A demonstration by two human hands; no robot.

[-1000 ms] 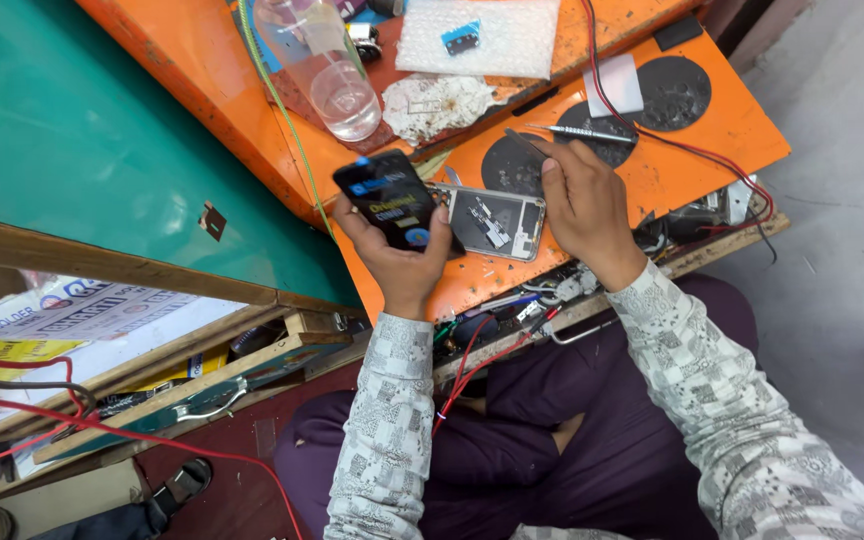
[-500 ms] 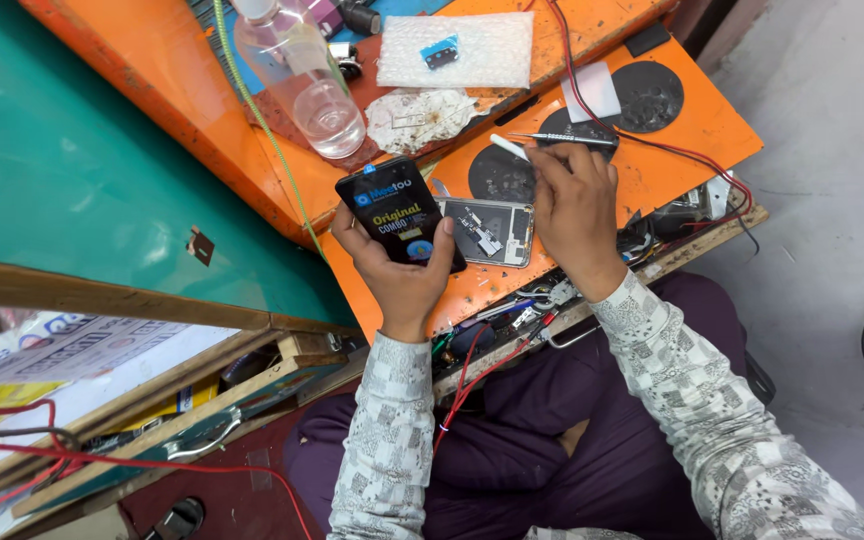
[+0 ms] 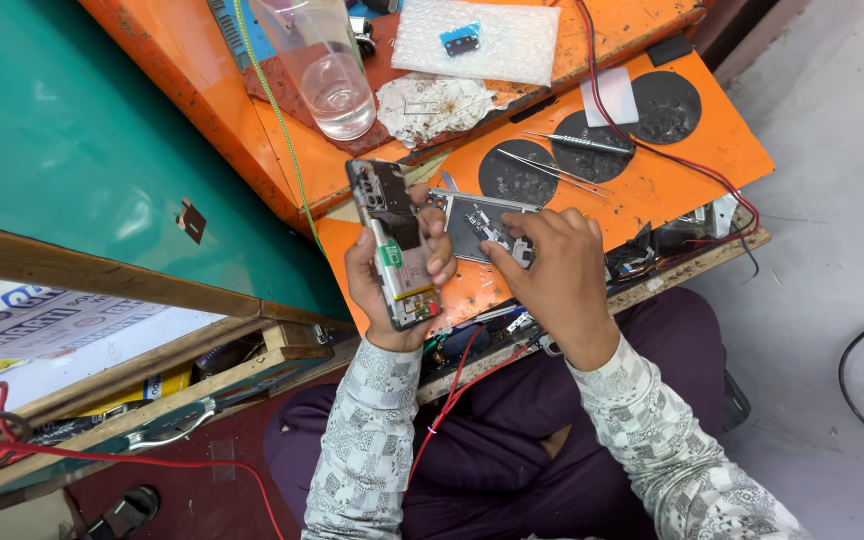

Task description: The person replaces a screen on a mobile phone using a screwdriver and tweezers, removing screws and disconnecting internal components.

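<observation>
Head view, looking down at a seated person in dark purple trousers (image 3: 512, 470) and patterned grey-white sleeves (image 3: 362, 450). Nearest the body, a red wire (image 3: 447, 410) runs down from the edge of the bench across the lap. The left hand (image 3: 392, 285) holds an opened phone (image 3: 392, 245) upright and slightly tilted above the near edge of the orange work board (image 3: 672, 185); the fingers are curled around the phone's right side and the thumb presses on its left, so that the exposed inner face with its board, a green tab and a pale battery area is turned to the camera. Just beside it, the right hand (image 3: 552, 270) rests palm down on the board, its fingers bent with the tips on a flat grey phone part (image 3: 477, 225) that lies on the orange surface; whether they pinch a small piece there cannot be told. Farther out on the board lie tweezers (image 3: 542, 170) and a thin screwdriver (image 3: 577, 142) across dark round pads (image 3: 667, 105), with a white slip (image 3: 610, 97) between two pads. Beyond, on the raised orange shelf, stand a clear plastic bottle (image 3: 327, 65), a crumpled white cloth (image 3: 432, 105) and a sheet of bubble wrap (image 3: 482, 40) bearing a small blue part (image 3: 462, 38). To the left lies a green panel (image 3: 82, 140).
</observation>
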